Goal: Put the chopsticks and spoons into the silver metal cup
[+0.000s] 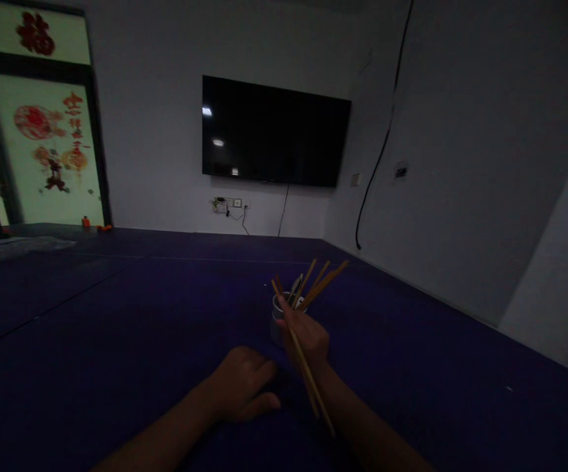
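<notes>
Ahead of me a grey cup-shaped holder [277,326] stands on a dark purple surface [166,328]. Several wooden chopsticks [326,282] lean out of its top, beside a paler item [296,286] that looks like a spoon. My right hand [308,337] is at the holder's near side and covers part of it. It is closed around a few chopsticks [306,370], whose long ends slant down toward me along my wrist. To the left, my left hand [247,383] rests on the surface, thumb apart from the loosely bent fingers, with nothing visible in it.
A black television [274,134] hangs on the far wall, with sockets and cables [235,204] below. A dark cable [382,144] runs down the right wall. Clear plastic sheeting [18,248] and small orange objects [86,222] lie far left near a glass door [42,141].
</notes>
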`<state>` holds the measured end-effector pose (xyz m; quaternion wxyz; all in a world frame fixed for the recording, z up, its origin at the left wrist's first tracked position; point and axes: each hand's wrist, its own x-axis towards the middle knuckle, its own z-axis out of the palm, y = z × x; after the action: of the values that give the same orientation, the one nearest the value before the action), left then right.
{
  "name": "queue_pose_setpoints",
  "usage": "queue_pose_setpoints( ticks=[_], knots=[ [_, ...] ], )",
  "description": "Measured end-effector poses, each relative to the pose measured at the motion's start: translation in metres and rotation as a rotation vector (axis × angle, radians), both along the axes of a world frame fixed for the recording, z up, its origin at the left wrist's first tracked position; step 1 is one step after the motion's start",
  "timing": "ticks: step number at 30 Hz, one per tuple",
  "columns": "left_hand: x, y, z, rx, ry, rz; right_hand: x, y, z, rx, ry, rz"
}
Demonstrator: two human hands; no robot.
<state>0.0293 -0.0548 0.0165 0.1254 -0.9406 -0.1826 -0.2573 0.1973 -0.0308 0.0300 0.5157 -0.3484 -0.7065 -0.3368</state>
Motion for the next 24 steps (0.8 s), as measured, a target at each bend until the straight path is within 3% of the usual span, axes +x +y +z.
queue_pose_setpoints(
  ticks=[4, 9, 19, 24],
  knots=[
    [-0.001, 0.007, -0.001, -0.029, 0.062, 0.095, 0.010, -0.001, 0.013, -0.201, 0.292, 0.060],
    [-0.001, 0.011, 0.000, -0.117, 0.130, 0.209, 0.023, 0.004, 0.026, -0.327, 0.482, -0.009],
    [0.001, 0.011, -0.001, -0.218, 0.141, 0.237, 0.026, 0.001, 0.031, -0.310, 0.543, 0.031],
    [-0.001, 0.018, -0.002, -0.240, 0.145, 0.285, 0.029, 0.008, 0.038, -0.490, 0.487, -0.107]
  ],
)
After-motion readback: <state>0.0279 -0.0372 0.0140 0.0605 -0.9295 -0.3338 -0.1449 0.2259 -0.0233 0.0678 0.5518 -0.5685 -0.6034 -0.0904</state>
